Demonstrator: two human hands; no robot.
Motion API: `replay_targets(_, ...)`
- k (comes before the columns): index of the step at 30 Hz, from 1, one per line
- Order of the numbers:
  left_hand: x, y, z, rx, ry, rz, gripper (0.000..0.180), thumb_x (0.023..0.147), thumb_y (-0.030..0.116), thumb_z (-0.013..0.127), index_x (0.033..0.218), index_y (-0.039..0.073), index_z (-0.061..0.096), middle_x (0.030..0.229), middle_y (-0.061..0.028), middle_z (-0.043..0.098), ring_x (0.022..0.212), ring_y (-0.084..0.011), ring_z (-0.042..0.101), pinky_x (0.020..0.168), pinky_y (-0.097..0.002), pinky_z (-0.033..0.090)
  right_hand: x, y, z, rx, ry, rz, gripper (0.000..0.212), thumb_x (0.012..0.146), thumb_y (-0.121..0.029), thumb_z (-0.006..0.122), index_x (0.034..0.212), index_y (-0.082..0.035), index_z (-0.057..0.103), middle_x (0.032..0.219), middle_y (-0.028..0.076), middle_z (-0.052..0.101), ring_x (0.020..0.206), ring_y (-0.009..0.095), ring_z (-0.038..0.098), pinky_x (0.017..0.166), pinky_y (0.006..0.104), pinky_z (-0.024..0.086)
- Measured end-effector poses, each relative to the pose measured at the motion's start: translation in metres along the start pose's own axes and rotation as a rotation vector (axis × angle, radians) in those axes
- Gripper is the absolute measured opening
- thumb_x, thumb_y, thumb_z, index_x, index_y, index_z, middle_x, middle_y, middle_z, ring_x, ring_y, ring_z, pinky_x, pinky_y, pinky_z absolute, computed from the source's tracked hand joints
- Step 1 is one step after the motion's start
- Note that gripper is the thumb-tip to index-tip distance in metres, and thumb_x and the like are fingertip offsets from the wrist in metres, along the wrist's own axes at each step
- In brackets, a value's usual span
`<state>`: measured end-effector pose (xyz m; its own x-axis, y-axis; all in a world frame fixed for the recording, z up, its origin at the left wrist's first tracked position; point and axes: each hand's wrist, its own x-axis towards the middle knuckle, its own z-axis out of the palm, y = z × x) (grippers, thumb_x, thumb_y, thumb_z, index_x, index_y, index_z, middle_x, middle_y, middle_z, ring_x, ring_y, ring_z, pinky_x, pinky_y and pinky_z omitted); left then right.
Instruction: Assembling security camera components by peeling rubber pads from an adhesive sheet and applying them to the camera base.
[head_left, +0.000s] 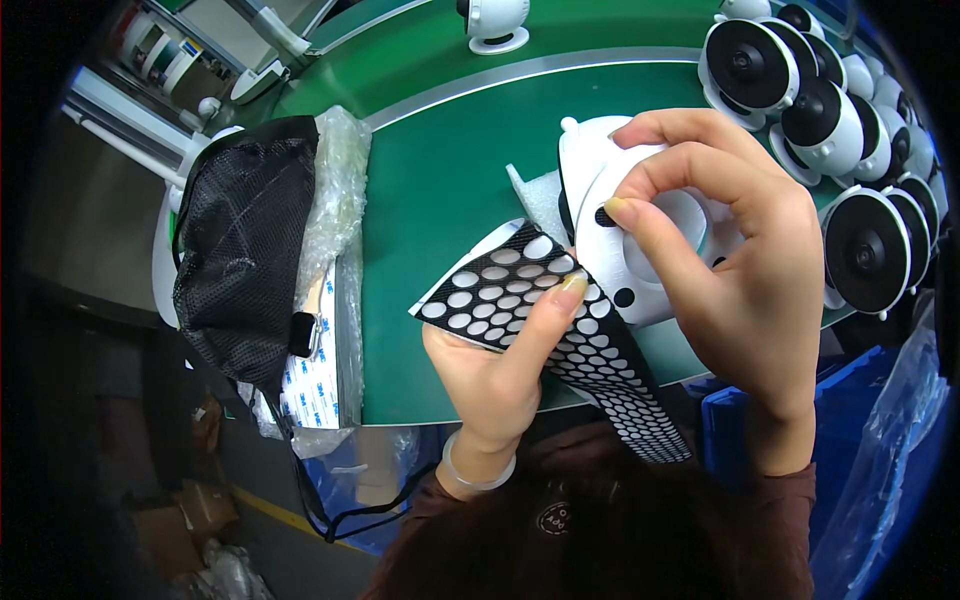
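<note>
My left hand [500, 365] grips a black sheet [560, 330] punched with many round holes, most of them showing white; its thumb presses on the sheet's upper side. My right hand [735, 270] rests on a white round device [610, 215] lying on the green table [450, 200], and its thumb and forefinger pinch a small black oval pad [606, 216] against the device's white face. Another black dot [624, 297] sits lower on that face. The right palm hides much of the device.
Several white devices with black round fronts [830, 120] stand crowded at the right. One more white device [495, 22] stands at the back. A black mesh bag [250, 240] over bubble wrap and label sheets lies at the left edge. Blue bins [860, 430] sit below right.
</note>
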<state>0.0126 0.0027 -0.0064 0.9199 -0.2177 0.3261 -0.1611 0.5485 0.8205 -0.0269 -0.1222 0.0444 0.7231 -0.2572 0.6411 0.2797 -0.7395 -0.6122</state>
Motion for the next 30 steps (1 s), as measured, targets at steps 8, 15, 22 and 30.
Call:
replay_targets(8,0.000,-0.002,-0.005,0.010,-0.033,0.014,0.025,0.064,-0.009,0.060,0.087,-0.008,0.051,0.075,-0.0105,0.058,0.066,-0.0133,0.057,0.063,-0.0220,0.046,0.000,-0.003,0.003,-0.137,0.006,-0.063,0.010,0.061,0.003,0.059,0.062,0.002,0.049,0.083,0.012,0.057,0.079,0.017,0.054,0.071,0.0244,0.041)
replay_targets(15,0.001,-0.002,-0.007,0.018,-0.037,0.003,0.026,0.064,-0.009,0.061,0.088,-0.007,0.050,0.076,-0.0104,0.058,0.067,-0.0133,0.057,0.064,-0.0220,0.046,0.016,0.010,-0.011,0.217,-0.204,0.129,0.020,0.069,-0.007,0.060,0.085,0.002,0.051,0.070,0.005,0.055,0.071,0.008,0.053,0.062,0.0189,0.042)
replay_targets(22,-0.001,0.009,-0.023,-0.068,-0.020,-0.051,0.028,0.066,-0.013,0.050,0.093,-0.011,0.046,0.088,-0.0239,0.056,0.079,-0.0290,0.058,0.075,-0.0392,0.046,0.087,0.022,-0.028,0.145,-0.393,0.532,0.021,0.078,-0.022,0.055,0.078,-0.002,0.057,0.056,-0.003,0.048,0.048,0.003,0.042,0.044,0.0157,0.032)
replay_targets(30,-0.011,0.012,-0.057,0.055,0.159,-0.154,0.034,0.066,-0.001,0.050,0.097,-0.011,0.040,0.080,-0.0240,0.057,0.067,-0.0305,0.058,0.063,-0.0370,0.049,0.197,0.066,0.097,-0.283,-0.284,-0.067,0.029,0.055,-0.023,0.066,0.078,-0.005,0.061,0.072,0.011,0.061,0.067,0.023,0.059,0.062,0.0318,0.047)
